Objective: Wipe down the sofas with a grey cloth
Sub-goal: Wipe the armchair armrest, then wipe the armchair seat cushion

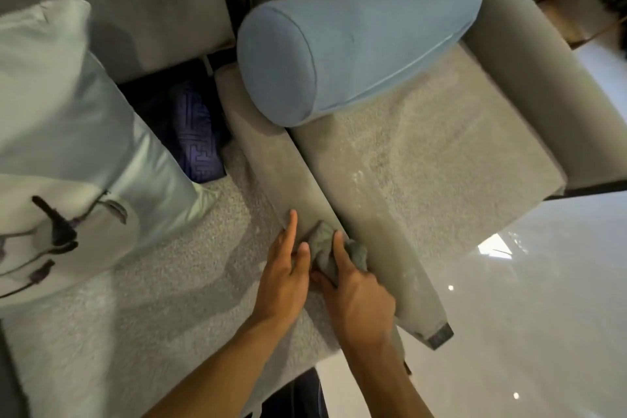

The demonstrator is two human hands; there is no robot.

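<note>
1. 2 grey sofas fill the view. One sofa seat (152, 299) spreads from 7 to 9 o'clock, and the second seat (424, 163) lies toward 2 o'clock. Both are covered in nubbly grey fabric.
2. A glossy pale floor (543, 316) takes up the 4 o'clock corner and carries bright reflections.
3. A padded armrest (281, 166) runs from the centre toward 5 o'clock, between the 2 seats.
4. A pale blue bolster (356, 44) lies at 1 o'clock on the second seat, its round near end resting on the armrest.
5. A pale green cushion (84, 112) stands at 9 o'clock. A white cushion (34, 231) with a dark floral print overlaps it at 8 o'clock.
6. A dark blue patterned cushion (196, 139) sits at 10 o'clock, wedged between the green one and the armrest.
7. The right hand (356, 288), at 6 o'clock, grips a bunched grey cloth (324, 248) and holds it on top of the armrest.
8. The left hand (288, 268), just at its 9 o'clock side, has straight fingers laid flat against the armrest's side, with the thumb beside the cloth.
</note>
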